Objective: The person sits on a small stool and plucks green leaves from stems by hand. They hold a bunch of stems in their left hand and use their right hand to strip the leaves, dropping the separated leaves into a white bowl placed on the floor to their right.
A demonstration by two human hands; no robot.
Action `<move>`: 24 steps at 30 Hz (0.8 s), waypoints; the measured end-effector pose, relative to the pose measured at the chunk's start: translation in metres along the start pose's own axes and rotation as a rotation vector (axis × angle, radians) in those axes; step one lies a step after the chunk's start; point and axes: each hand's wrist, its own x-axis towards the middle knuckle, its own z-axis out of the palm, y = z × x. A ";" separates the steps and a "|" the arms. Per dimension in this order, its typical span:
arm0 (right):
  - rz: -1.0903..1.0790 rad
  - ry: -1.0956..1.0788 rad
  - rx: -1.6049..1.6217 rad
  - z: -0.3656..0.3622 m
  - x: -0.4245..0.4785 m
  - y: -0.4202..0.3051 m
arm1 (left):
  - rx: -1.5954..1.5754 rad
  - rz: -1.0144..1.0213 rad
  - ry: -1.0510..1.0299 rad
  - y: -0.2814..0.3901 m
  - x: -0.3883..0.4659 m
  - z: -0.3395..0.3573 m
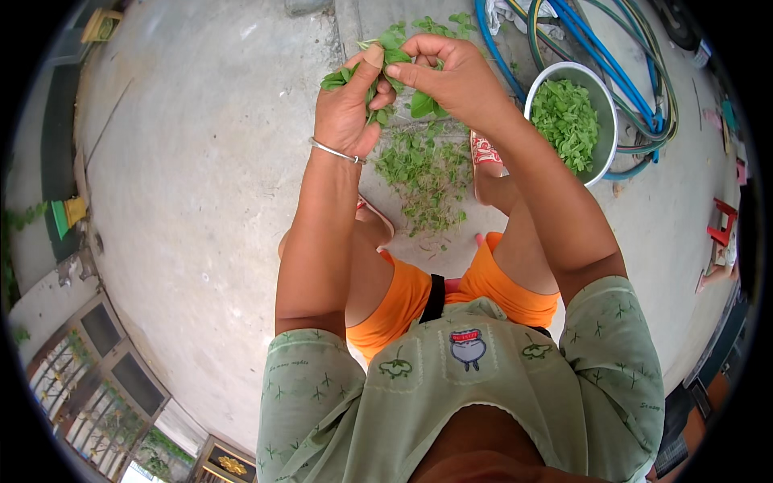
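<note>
Green leafy stems [395, 55] are gripped in my left hand [356, 96], which wears a metal bangle at the wrist. My right hand [450, 75] is close beside it, thumb and forefinger pinched at the leaves of the same bunch; a few leaves show below its palm. Under both hands, a loose heap of leafy stems [423, 175] lies on the concrete between my feet. More sprigs [444, 25] lie farther forward. To the right of my right forearm stands a round metal bowl [611, 130] holding picked green leaves [566, 124].
Coiled blue and green hoses [604, 48] lie beside and beyond the bowl. My slippered feet [486, 151] flank the heap. A red plastic stool [721, 222] and part of another person [718, 275] are at the far right. Flower pots [69, 214] and a gate [99, 374] are at left.
</note>
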 end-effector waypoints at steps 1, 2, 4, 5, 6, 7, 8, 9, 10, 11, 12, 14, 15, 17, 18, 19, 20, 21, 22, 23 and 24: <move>0.004 -0.027 -0.019 0.001 -0.001 -0.002 | 0.005 0.010 -0.012 0.001 0.000 -0.003; -0.009 0.024 -0.035 -0.002 0.000 -0.005 | 0.009 0.021 -0.024 0.002 0.000 -0.005; -0.035 0.126 -0.071 -0.013 0.002 -0.012 | 0.094 0.023 -0.020 0.009 -0.003 -0.002; -0.034 0.100 -0.059 -0.018 0.004 -0.015 | 0.136 0.024 -0.018 0.013 -0.005 -0.001; -0.033 0.075 -0.047 -0.024 0.005 -0.018 | 0.163 -0.026 -0.066 0.015 -0.007 -0.001; -0.031 0.051 -0.035 -0.027 0.005 -0.019 | 0.190 -0.076 -0.115 0.017 -0.010 -0.001; -0.076 0.039 -0.102 -0.026 0.003 -0.017 | 0.217 -0.126 -0.163 0.018 -0.011 -0.002; -0.120 0.028 -0.169 -0.024 0.001 -0.014 | 0.231 -0.137 -0.185 0.017 -0.011 -0.003; -0.163 0.016 -0.236 -0.021 -0.001 -0.010 | 0.245 -0.148 -0.207 0.015 -0.012 -0.004; -0.236 0.049 -0.252 -0.018 -0.001 -0.007 | 0.258 -0.159 -0.229 0.013 -0.012 -0.004; -0.312 0.079 -0.266 -0.015 0.001 -0.004 | 0.252 -0.162 -0.222 0.013 -0.011 -0.004; -0.350 0.093 -0.315 -0.015 0.001 -0.005 | 0.238 -0.169 -0.207 0.013 -0.011 -0.002; -0.314 0.076 -0.348 -0.017 -0.001 -0.008 | 0.235 -0.169 -0.218 0.013 -0.011 -0.003; -0.278 0.061 -0.379 -0.017 -0.002 -0.010 | 0.229 -0.170 -0.238 0.013 -0.012 -0.004; -0.277 0.065 -0.379 -0.017 -0.002 -0.009 | 0.220 -0.177 -0.254 0.013 -0.012 -0.005; -0.275 0.068 -0.378 -0.017 -0.002 -0.008 | 0.211 -0.183 -0.270 0.013 -0.012 -0.004; -0.302 0.071 -0.384 -0.017 -0.003 -0.008 | 0.202 -0.190 -0.286 0.014 -0.012 -0.004; -0.329 0.072 -0.388 -0.018 -0.002 -0.006 | 0.197 -0.193 -0.283 0.014 -0.013 -0.004; -0.356 0.074 -0.393 -0.018 -0.002 -0.006 | 0.192 -0.195 -0.281 0.014 -0.014 -0.003; -0.337 0.061 -0.398 -0.018 -0.002 -0.006 | 0.188 -0.197 -0.278 0.014 -0.014 -0.002; -0.320 0.049 -0.404 -0.019 -0.002 -0.008 | 0.182 -0.200 -0.286 0.014 -0.014 -0.003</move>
